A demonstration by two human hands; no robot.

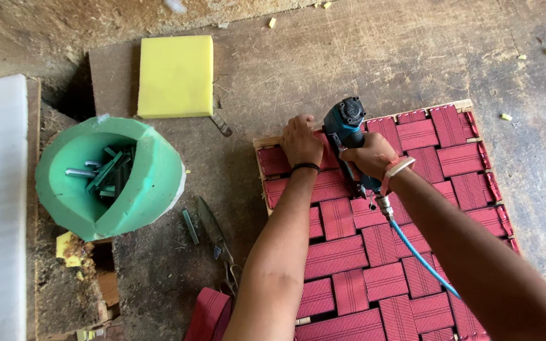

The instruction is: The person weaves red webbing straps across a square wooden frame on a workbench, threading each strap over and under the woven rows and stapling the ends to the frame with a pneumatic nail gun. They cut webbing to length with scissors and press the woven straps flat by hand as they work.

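Observation:
A wooden frame [266, 141] woven with red webbing straps [361, 278] lies on the worn workbench. My right hand [369, 155] grips a blue-black pneumatic staple gun [345, 124], its nose down at the frame's far left edge. A blue air hose [419, 256] trails from the gun's handle across the webbing. My left hand [301, 140] presses flat on the webbing right beside the gun's nose, a black band on the wrist.
A green foam bowl [143, 183] holding several staple strips stands at the left. A yellow foam block [175, 76] lies behind it. Scissors [217, 235] and a loose staple strip [189, 226] lie near the frame. A roll of red webbing [208, 314] sits at the bottom.

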